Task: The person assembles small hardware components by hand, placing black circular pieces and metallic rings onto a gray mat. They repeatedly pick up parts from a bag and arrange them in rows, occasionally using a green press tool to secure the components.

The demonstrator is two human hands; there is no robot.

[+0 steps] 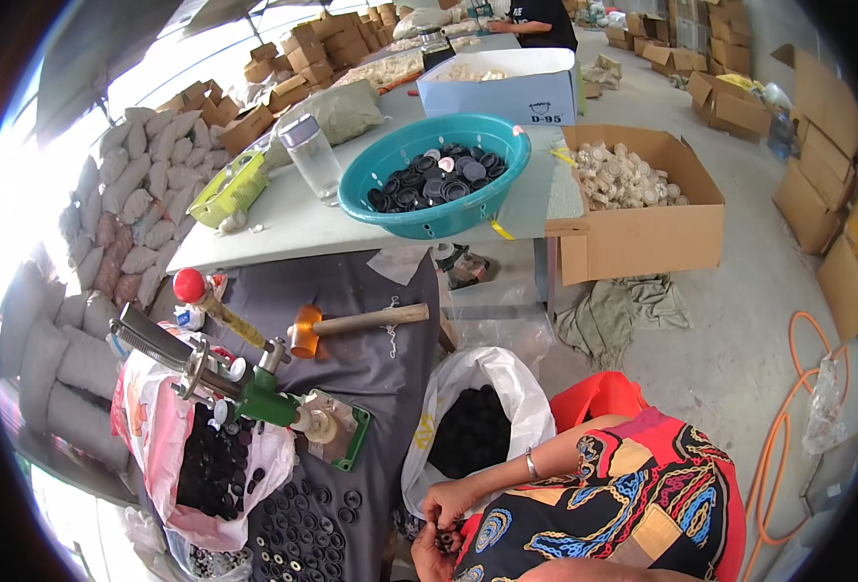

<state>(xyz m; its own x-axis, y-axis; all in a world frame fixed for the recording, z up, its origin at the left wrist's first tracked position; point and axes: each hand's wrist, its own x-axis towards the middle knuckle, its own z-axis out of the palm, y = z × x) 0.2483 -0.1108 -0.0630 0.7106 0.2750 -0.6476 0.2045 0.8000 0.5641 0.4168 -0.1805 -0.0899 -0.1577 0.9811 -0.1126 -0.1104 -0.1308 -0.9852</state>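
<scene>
At the lower middle, my right hand (450, 501), with a bracelet on its wrist, meets my left hand (431, 555) just below it. Fingers of both are bent and closed together. Small dark round pieces (445, 539) show in the left hand; what the right fingertips pinch is too small to make out. Right above the hands stands a white sack (529, 396) holding a heap of black pieces (471, 432). On the dark cloth (390, 373) to the left, a green hand press (267, 398) with a red-knobbed lever stands near an orange-headed mallet (359, 326).
Black rings (303, 533) lie on the cloth beside a pink-white bag (162, 412) of black parts. Beyond, a table (284, 228) bears a teal basin (429, 225) and a clear jar (313, 160). A carton (642, 242) of pale parts and an orange hose (776, 436) are at right.
</scene>
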